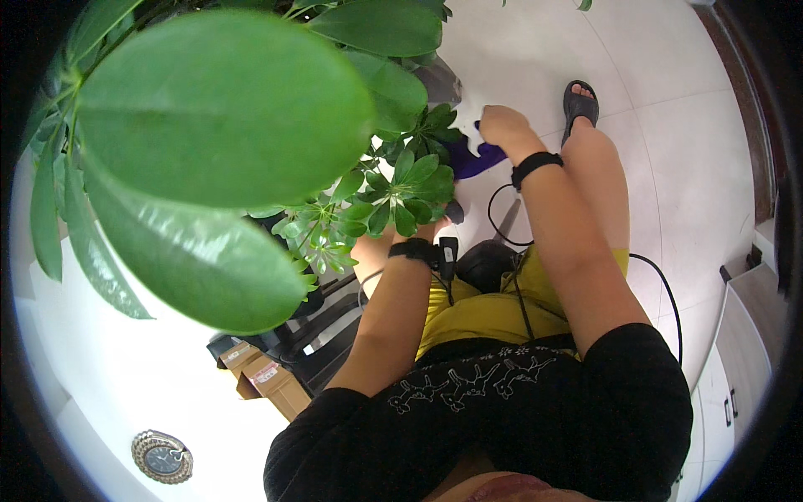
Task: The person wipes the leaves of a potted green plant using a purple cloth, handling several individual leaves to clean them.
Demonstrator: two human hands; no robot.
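Observation:
My right hand (504,127) is closed on one end of a dark purple cloth (470,162), out in front of my knees. The cloth stretches left from that hand and passes behind the leaves of a green potted plant (401,185). Beneath the same foliage, my left hand (433,227) is mostly hidden near the cloth's lower left side; whether it holds anything cannot be told. Very close to the camera, large glossy leaves (226,113) cover the upper left of the view. Each wrist wears a black strap.
A dark planter (439,81) stands partly behind the leaves. Cables hang by my right arm and lap. Open cardboard boxes (266,376) and dark furniture rails (326,320) are at my left, with an ornate round clock (162,457) lower left. White cabinets (721,389) are at the right.

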